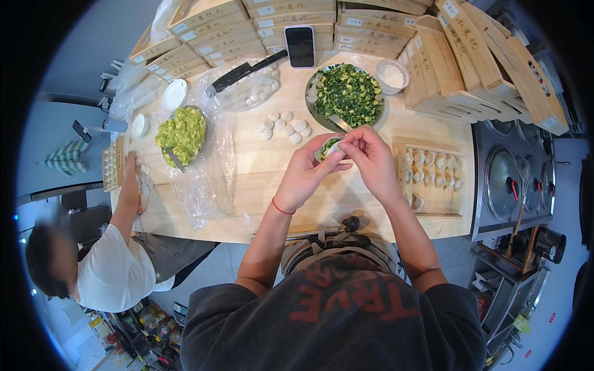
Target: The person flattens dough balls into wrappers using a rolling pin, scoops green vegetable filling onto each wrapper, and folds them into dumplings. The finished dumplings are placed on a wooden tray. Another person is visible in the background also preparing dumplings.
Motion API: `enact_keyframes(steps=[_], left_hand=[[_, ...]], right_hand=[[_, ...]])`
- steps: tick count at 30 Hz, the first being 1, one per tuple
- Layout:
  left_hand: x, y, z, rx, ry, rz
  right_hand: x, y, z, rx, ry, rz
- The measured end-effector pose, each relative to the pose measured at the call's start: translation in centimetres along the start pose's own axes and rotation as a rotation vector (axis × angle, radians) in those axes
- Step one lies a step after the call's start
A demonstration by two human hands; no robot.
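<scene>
My left hand point(310, 168) holds a dumpling wrapper point(328, 147) with green and yellow filling inside. My right hand point(369, 160) pinches the wrapper's edge from the other side, fingertips touching those of the left. Just beyond both hands is a metal bowl of chopped greens and egg point(348, 95), a flat metal spatula point(340, 123) resting in it. Small flattened dough rounds point(288, 125) lie on the wooden table point(260, 185) to the left of the bowl. On the right, a wooden tray point(431, 208) holds rows of folded dumplings point(435, 162).
Stacked wooden trays point(297, 37) and a phone point(300, 46) line the back. To the left are a cleaver point(248, 70), plastic sheeting point(204, 185), a bowl of yellow-green filling point(183, 130) and a co-worker point(111, 273). A stove with lidded pans point(503, 185) stands right. A flour tub point(392, 76) sits behind.
</scene>
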State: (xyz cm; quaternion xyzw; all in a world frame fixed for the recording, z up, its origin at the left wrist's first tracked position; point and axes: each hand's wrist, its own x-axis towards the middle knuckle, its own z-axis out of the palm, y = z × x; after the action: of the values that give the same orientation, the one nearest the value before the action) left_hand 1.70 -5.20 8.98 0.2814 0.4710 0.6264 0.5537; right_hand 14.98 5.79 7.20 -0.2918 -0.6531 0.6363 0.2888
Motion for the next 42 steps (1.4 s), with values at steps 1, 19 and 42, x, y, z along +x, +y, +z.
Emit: enact_keyframes(steps=[1,19,42], left_hand=[[0.0,0.1,0.1,0.008,0.006,-0.006],[-1.7,2.3,0.3,0.192,0.058,0.162],[-2.6,-0.5,2.5,0.84,0.492,0.477]], right_hand=[[0.0,0.0,0.1,0.058,0.0,0.035],[-0.3,-3.0,-0.7,0.121,-0.077,-0.088],[-1.8,-0.9,1.3,0.101,0.114,0.023]])
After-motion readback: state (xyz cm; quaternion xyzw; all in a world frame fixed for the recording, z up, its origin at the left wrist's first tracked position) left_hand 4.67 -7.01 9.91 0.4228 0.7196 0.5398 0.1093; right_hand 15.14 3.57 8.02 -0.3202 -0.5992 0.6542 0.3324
